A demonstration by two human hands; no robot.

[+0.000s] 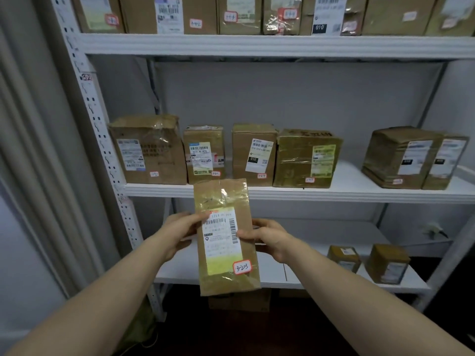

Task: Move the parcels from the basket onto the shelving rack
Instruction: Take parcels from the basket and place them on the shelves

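Note:
I hold a tall, flat brown cardboard parcel (226,237) upright in front of the white shelving rack (257,192). It carries a white shipping label and a small red-edged sticker with a handwritten number near its bottom. My left hand (180,232) grips its left edge, thumb on the label. My right hand (267,237) grips its right edge, thumb on the front. The parcel hangs in front of the middle shelf's edge and the lower shelf. The basket is out of view.
Several labelled boxes (151,150) stand in a row on the middle shelf, with a gap (354,173) between the fourth box and two at the right. The top shelf (257,44) is packed. Two small boxes (385,263) sit on the lower shelf. A perforated upright (102,140) stands left.

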